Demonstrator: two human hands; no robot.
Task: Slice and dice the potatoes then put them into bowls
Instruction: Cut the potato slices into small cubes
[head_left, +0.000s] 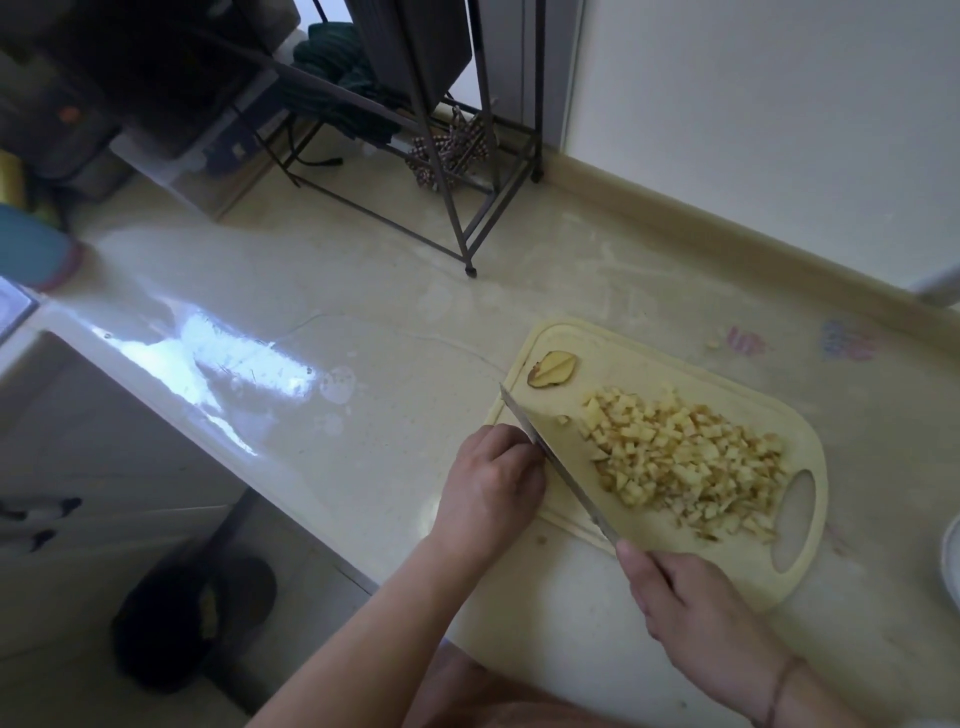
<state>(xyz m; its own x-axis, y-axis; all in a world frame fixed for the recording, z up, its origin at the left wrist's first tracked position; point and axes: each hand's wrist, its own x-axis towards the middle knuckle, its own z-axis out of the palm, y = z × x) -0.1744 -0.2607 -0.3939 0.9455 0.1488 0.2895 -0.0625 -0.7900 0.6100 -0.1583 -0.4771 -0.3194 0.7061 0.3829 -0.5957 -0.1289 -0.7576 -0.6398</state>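
We see soft daylight glaring bluish-white across the glossy surface (244, 358) at left; corners go dark and blurred, straight edges bow outward.

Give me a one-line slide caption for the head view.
Right hand holds knife beside diced potato on board; left hand rests alongside.

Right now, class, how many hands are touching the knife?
2: the right hand grips the handle near the board's front edge; the left hand rests against the knife blade, its fingers hidden.

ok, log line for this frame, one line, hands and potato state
left hand: curled beside knife blade | right hand: holds knife | diced potato: piled on cutting board | bowls: none filled in view
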